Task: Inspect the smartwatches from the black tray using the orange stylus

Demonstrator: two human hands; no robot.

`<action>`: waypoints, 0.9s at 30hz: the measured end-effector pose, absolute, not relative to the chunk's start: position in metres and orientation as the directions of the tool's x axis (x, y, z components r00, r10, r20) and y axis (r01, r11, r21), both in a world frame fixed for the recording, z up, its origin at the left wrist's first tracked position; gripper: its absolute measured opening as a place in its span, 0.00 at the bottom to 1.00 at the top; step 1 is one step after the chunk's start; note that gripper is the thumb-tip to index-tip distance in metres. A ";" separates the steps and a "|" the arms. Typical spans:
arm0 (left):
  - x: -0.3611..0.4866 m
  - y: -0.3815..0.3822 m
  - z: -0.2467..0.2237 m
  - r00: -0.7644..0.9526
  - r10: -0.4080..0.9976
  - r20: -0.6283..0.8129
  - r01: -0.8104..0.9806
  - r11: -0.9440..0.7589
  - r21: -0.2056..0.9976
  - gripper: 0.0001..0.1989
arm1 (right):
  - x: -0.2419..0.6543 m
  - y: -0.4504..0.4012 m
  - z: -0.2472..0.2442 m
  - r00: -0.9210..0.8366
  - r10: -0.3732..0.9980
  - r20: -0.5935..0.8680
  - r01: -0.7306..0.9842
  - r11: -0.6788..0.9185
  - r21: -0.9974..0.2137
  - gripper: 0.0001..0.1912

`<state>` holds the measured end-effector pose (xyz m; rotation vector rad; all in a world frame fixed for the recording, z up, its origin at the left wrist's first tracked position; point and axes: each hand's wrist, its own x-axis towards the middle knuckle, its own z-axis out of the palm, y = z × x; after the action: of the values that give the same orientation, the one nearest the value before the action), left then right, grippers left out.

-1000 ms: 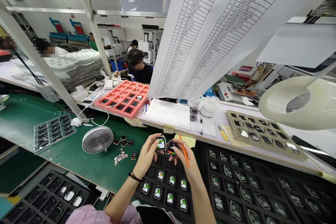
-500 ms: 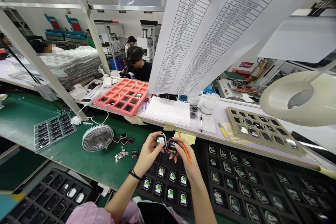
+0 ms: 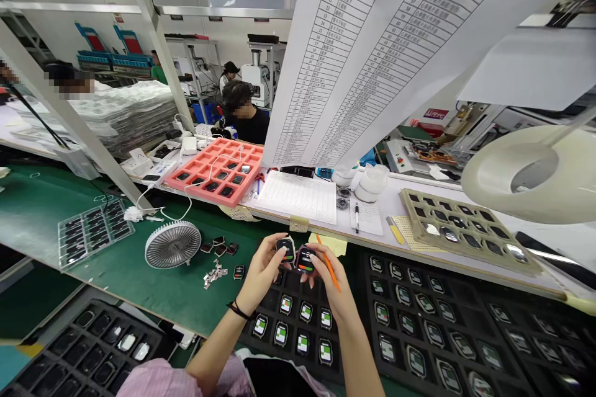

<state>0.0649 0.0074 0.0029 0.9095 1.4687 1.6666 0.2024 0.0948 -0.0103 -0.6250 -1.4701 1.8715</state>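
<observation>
My left hand (image 3: 261, 268) is closed on a strapless smartwatch (image 3: 284, 249), its thumb lying on the dark screen, where a small coloured bar glows. Close beside it, a second smartwatch (image 3: 305, 260) is gripped by my right hand (image 3: 336, 276), with that thumb over the screen's edge. A slim orange stick (image 3: 330, 267), perhaps a pen, also sits between the fingers of my right hand. Under both hands lies a black foam tray (image 3: 315, 336) with several lit watches showing green and white blocks. Part of that tray is hidden by my arms.
Black trays of watches (image 3: 416, 361) lie to the right, another tray (image 3: 77, 329) at lower left. A small white fan (image 3: 172, 245), loose watches (image 3: 218, 240) and foil bits (image 3: 214, 275) stand left. A pink tray (image 3: 228, 201) and paper sheets (image 3: 298, 198) occupy the shelf; a lamp (image 3: 559, 198) overhangs right.
The screen of the watch in my left hand has gone from a light, green-marked picture to a dark one with a coloured bar. My left thumb has shifted slightly up over it.
</observation>
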 end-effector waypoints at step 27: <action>0.062 0.005 0.000 -0.502 0.864 0.036 -0.065 -0.079 0.995 0.21 | 0.200 0.093 -0.017 -0.685 0.726 0.058 -0.247 -0.156 -0.956 0.20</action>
<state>0.0623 0.0045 0.0002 0.8946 1.4860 1.6703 0.2000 0.0927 -0.0173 -0.5614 -1.4550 1.9040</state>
